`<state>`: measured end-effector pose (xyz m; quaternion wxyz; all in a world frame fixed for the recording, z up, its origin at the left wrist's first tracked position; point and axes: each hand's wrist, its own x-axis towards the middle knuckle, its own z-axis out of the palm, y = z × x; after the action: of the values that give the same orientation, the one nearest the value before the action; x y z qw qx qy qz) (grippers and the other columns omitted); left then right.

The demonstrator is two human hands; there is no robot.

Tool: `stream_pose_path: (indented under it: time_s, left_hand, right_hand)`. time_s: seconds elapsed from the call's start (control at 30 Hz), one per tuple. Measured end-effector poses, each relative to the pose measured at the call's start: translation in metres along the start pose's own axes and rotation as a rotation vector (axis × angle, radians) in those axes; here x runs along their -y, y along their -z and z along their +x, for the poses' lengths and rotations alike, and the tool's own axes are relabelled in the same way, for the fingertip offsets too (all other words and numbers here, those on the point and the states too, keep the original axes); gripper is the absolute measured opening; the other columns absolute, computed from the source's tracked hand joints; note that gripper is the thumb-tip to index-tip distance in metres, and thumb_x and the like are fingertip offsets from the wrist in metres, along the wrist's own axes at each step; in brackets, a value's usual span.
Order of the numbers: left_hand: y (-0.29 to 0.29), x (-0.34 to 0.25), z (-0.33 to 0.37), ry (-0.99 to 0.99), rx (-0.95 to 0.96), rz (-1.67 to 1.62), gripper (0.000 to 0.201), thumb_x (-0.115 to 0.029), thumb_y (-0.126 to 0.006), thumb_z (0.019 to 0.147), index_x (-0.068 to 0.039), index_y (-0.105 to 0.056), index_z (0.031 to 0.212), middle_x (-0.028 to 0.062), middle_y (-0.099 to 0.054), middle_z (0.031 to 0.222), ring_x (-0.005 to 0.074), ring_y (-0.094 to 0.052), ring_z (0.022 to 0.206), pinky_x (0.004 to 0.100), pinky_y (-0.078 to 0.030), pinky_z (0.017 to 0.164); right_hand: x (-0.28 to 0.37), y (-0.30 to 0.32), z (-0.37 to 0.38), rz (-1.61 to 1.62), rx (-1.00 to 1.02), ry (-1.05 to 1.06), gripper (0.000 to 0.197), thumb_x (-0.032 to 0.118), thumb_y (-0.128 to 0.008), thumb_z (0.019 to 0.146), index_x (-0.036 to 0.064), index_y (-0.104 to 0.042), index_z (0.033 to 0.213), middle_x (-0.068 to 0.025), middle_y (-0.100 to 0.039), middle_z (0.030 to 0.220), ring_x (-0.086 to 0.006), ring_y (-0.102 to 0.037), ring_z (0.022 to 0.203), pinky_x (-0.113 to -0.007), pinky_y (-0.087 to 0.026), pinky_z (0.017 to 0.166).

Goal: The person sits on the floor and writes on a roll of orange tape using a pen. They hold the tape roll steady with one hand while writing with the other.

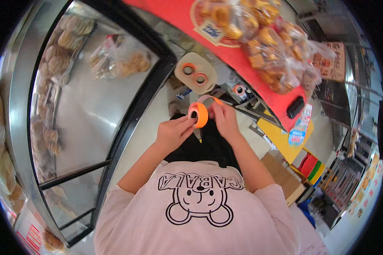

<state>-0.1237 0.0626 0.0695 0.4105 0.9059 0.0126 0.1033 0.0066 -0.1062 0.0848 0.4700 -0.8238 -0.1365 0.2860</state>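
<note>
While left hand [173,132] pinches orange tape roll [198,114] near our chest, right hand [224,119] pinches loose end [217,100]. We look busy peeling; next pull needs slow, steady tug right.

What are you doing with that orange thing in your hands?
A person in a pink shirt holds an orange roll of tape in the left hand. The right hand pinches the loose end of the tape and holds it out from the roll. More orange rolls sit on a beige tray ahead. Bags of baked buns lie on the red counter.
</note>
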Motion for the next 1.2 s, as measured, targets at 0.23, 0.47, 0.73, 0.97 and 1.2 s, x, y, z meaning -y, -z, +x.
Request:
stream_pose_path:
  time_s: [0.23,0.47,0.73,0.97,1.2]
  left_hand:
    - [-0.065,-0.066,0.035,-0.294,0.229,0.139,0.030,-0.012,-0.071,0.074,-0.013,-0.065,0.104,0.0056,-0.067,0.105,0.0184,-0.067,0.066,0.0294,-0.054,0.055]
    - [-0.165,-0.167,0.040,0.522,0.136,-0.930,0.023,0.001,-0.066,0.086,0.001,-0.054,0.106,0.0139,-0.060,0.113,0.0177,-0.065,0.096,0.0298,-0.055,0.079]
    - [-0.267,-0.191,0.048,0.854,0.498,-0.969,0.011,0.002,-0.067,0.085,-0.003,-0.059,0.092,0.0056,-0.064,0.099,0.0104,-0.061,0.086,0.0259,-0.052,0.082]
    - [-0.304,-0.146,0.034,0.598,0.611,-0.811,0.017,0.004,-0.071,0.081,-0.002,-0.056,0.086,0.0120,-0.066,0.104,0.0122,-0.064,0.084,0.0268,-0.054,0.077]
    - [-0.307,-0.068,0.039,0.209,0.638,-0.551,0.013,-0.001,-0.074,0.073,-0.001,-0.062,0.078,0.0089,-0.070,0.091,0.0120,-0.068,0.075,0.0243,-0.055,0.070]
  right_hand:
    - [-0.041,0.075,-0.087,-0.039,0.070,-0.181,0.036,0.035,-0.064,0.088,0.0016,-0.065,0.100,-0.0108,-0.065,0.072,-0.0227,-0.063,0.065,-0.035,-0.049,0.061]
    - [-0.113,0.154,-0.147,0.528,-0.090,-0.115,0.024,0.017,-0.057,0.094,-0.0006,-0.061,0.111,-0.0035,-0.063,0.084,-0.0085,-0.056,0.075,-0.026,-0.047,0.069]
    - [-0.191,0.232,-0.192,0.417,-0.047,-0.229,0.031,0.023,-0.061,0.092,-0.0029,-0.059,0.109,-0.0071,-0.062,0.076,-0.0122,-0.058,0.068,-0.028,-0.048,0.065]
    - [-0.274,0.211,-0.179,0.697,-0.109,-0.217,0.048,0.009,-0.075,0.078,0.0028,-0.054,0.122,0.0002,-0.057,0.090,-0.0048,-0.048,0.070,-0.020,-0.041,0.062]
    - [-0.321,0.180,-0.130,0.629,0.046,-0.152,0.035,0.008,-0.076,0.078,0.0035,-0.063,0.110,0.0042,-0.053,0.075,-0.0038,-0.046,0.067,-0.020,-0.039,0.062]
